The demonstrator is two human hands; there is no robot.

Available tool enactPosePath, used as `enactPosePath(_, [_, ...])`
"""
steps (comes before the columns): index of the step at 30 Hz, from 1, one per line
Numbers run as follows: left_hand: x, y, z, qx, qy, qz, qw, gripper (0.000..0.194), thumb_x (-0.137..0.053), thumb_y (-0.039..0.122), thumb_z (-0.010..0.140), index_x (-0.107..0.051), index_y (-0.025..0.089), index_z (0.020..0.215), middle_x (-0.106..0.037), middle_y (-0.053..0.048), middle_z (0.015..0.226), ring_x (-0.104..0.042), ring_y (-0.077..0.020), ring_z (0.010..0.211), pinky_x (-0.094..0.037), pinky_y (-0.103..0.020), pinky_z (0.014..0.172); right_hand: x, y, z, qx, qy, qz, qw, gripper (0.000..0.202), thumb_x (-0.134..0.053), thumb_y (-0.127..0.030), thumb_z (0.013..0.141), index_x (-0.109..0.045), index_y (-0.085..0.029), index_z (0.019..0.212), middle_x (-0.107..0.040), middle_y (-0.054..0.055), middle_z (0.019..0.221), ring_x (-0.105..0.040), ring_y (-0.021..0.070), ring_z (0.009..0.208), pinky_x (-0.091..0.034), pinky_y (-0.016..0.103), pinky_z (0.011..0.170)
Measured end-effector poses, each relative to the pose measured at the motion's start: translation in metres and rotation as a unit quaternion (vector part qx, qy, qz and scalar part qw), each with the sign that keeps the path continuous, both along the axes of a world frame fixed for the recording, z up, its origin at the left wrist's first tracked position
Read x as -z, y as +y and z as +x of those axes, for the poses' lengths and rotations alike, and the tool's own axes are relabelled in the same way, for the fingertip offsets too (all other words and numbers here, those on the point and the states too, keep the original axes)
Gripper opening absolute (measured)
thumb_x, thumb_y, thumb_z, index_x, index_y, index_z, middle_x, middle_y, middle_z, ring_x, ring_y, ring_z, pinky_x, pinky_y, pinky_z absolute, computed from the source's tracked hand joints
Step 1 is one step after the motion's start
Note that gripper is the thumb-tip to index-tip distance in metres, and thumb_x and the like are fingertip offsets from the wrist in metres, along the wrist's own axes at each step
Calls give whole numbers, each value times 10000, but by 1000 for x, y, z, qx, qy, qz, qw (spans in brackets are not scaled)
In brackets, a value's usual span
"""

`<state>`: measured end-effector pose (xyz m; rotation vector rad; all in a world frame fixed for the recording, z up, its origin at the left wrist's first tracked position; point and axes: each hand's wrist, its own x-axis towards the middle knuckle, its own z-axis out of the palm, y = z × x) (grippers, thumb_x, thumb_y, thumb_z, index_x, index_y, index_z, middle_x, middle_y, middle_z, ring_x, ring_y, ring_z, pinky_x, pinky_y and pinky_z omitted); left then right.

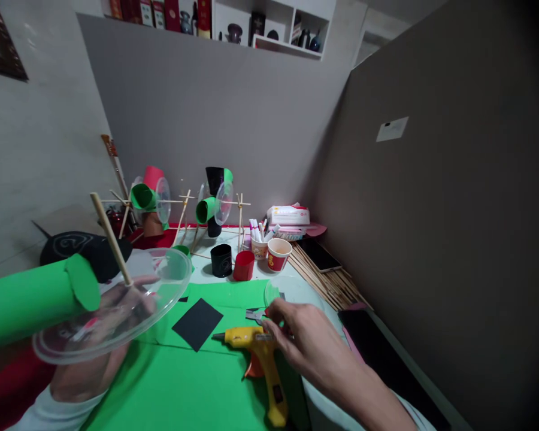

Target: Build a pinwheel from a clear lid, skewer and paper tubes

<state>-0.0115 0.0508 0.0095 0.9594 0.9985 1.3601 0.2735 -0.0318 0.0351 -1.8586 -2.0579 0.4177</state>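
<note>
My left hand [112, 323] is behind a clear round plastic disc [161, 299], its fingers closed around it. A wooden stick [110, 236] stands up through the disc, and a green paper tube [36, 296] lies across its left side. My right hand [291, 329] has its fingers bent together over small pliers [255, 314], by the back end of a yellow glue gun [263, 353]; what its fingertips hold is partly hidden. The glue gun lies on a green sheet [175, 389]. Left of its nozzle is a black paper square [197, 324].
Black [221, 261] and red [244, 266] paper rings stand beyond the sheet, beside paper cups [279, 254]. Two stick-and-disc models [214, 203] stand behind. Wooden sticks [327, 281] and a phone [318, 255] lie at the right; a grey partition [408, 209] rises there.
</note>
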Motion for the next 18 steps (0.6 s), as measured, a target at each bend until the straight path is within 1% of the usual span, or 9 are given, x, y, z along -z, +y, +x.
enactPosePath(2, [-1, -4, 6, -16, -3, 20, 1000, 357, -915, 493, 640, -788, 313, 921, -654, 51, 684, -548, -99, 664, -511, -95, 582, -1, 25, -7, -13, -37, 46, 998, 197, -501, -268, 1023, -616, -138, 1114, -693, 116, 978, -629, 237, 848, -445, 359, 743])
enactPosePath(4, [2, -7, 9, -29, -12, 31, 999, 381, -919, 495, 634, -789, 294, 930, -666, 41, 698, -573, -104, 693, -523, -90, 617, 2, 53, -13, -28, -66, 87, 994, 260, -524, -210, 1017, -581, -130, 1258, -655, 134, 1225, -634, 249, 1076, -502, 400, 905])
enactPosePath(5, [5, -6, 9, -23, -14, 25, 999, 391, -918, 492, 639, -790, 289, 948, -682, 33, 721, -588, -113, 713, -538, -102, 645, 5, 67, -15, -35, -79, 101, 991, 296, -557, -226, 1015, -569, -154, 1302, -623, 112, 1308, -621, 246, 1151, -517, 427, 957])
enactPosePath(6, [9, -5, 9, -13, -17, 16, 1000, 415, -922, 492, 631, -790, 282, 964, -695, 25, 743, -600, -123, 723, -553, -123, 664, 7, 80, -18, -37, -94, 107, 989, 328, -601, -263, 1006, -572, -173, 1321, -605, 104, 1348, -620, 252, 1176, -534, 453, 970])
enactPosePath(8, [17, -2, 5, 8, -18, -3, 1000, 482, -928, 516, 604, -786, 270, 994, -711, 12, 790, -611, -137, 720, -565, -158, 657, 13, 100, -21, -28, -126, 99, 987, 336, -634, -315, 999, -596, -181, 1304, -634, 90, 1302, -658, 240, 1114, -574, 454, 927])
enactPosePath(11, [24, 2, 1, 22, -8, -6, 1000, 539, -930, 563, 568, -777, 261, 987, -691, 16, 784, -614, -140, 713, -554, -175, 650, 20, 114, -23, -11, -174, 64, 983, 296, -643, -344, 997, -636, -164, 1231, -683, 75, 1182, -694, 209, 995, -600, 416, 858])
enactPosePath(15, [22, -1, 6, 18, 18, 33, 999, 504, -878, 606, 638, -767, 248, 975, -659, 21, 704, -574, -131, 660, -498, -188, 615, 24, 113, -20, -4, -214, 37, 976, 273, -648, -345, 995, -649, -162, 1198, -691, 68, 1156, -698, 199, 973, -603, 400, 841])
enactPosePath(17, [19, -3, 9, 41, 44, 62, 996, 501, -828, 649, 682, -757, 235, 955, -646, 22, 659, -555, -126, 615, -473, -213, 616, 26, 110, -17, 0, -225, 35, 974, 266, -647, -344, 996, -652, -163, 1191, -694, 65, 1143, -700, 195, 961, -604, 394, 834])
enactPosePath(18, [18, -2, 9, 61, 56, 70, 994, 507, -790, 664, 719, -750, 232, 981, -662, 15, 688, -562, -127, 622, -474, -232, 645, 27, 108, -16, 4, -228, 37, 973, 261, -644, -344, 998, -653, -164, 1186, -695, 64, 1139, -700, 194, 959, -604, 393, 834])
